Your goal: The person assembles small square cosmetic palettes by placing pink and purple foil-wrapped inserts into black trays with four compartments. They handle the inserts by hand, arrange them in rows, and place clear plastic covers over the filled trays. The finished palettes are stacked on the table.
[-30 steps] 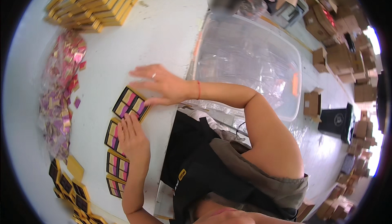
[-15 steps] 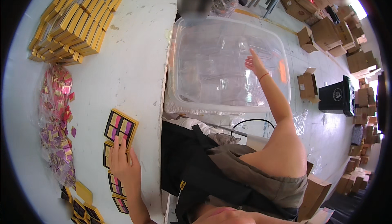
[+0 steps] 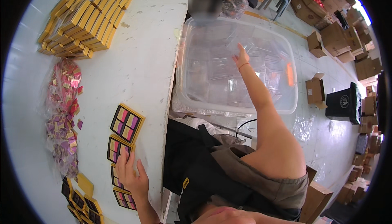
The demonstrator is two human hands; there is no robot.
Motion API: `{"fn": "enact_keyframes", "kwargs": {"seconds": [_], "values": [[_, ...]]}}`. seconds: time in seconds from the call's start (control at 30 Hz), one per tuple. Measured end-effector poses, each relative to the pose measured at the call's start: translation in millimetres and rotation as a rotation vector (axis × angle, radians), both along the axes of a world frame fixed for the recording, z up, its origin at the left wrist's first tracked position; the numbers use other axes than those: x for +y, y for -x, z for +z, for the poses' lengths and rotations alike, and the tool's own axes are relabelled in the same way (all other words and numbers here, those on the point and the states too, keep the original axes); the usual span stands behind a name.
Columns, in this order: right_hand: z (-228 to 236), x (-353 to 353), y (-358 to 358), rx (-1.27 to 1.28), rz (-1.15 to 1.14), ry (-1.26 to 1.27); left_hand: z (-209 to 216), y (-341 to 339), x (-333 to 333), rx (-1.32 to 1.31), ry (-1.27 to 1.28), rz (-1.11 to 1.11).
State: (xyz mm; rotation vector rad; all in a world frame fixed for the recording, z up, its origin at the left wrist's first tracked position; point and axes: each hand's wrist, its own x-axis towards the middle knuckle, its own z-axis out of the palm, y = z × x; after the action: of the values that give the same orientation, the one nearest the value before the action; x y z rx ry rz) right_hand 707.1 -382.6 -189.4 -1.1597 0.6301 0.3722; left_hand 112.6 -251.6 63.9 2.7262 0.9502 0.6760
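Observation:
Four-section black trays with yellow edges, holding pink, purple and cream pieces, lie in a row along the table's near edge. The top tray (image 3: 127, 122) is fully visible. My left hand (image 3: 132, 175), fingers spread, lies over the lower ones, its fingertips at the second tray (image 3: 116, 147). My right hand (image 3: 242, 55) reaches into a large clear plastic bin (image 3: 295, 95) of transparent plastic covers (image 3: 202, 71). Its thumb stands apart from its fingers, which are close to the covers. Whether they touch one is hard to see.
On the table (image 3: 153, 32) stand stacked yellow-edged boxes (image 3: 83, 22). Below them lie a bag of small pink and purple wrapped pieces (image 3: 63, 118) and more black trays (image 3: 83, 203). A black trash bin (image 3: 344, 103) and cardboard boxes (image 3: 316, 89) stand on the floor at the right.
My left hand has drawn down from the top tray, uncovering it and much of the second. My right hand has shifted left and up within the bin. The view has shifted slightly.

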Motion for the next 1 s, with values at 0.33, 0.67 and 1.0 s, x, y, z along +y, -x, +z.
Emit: {"fn": "enact_keyframes", "kwargs": {"seconds": [0.33, 0.67, 1.0], "values": [[-4.9, -34.6, 11.8, -0.081, 0.148, -0.181, -1.5, 23.7, -21.5, -0.060, 0.054, 0.069], [111.8, -132.3, 130.6, -0.173, 0.724, -0.294, -16.6, -21.3, -66.6, -0.324, 0.493, -0.018], [270.6, 70.6, 266.9, -0.326, 1.653, -0.578, 11.2, -87.4, 24.3, -0.852, 1.042, -0.010]]}}
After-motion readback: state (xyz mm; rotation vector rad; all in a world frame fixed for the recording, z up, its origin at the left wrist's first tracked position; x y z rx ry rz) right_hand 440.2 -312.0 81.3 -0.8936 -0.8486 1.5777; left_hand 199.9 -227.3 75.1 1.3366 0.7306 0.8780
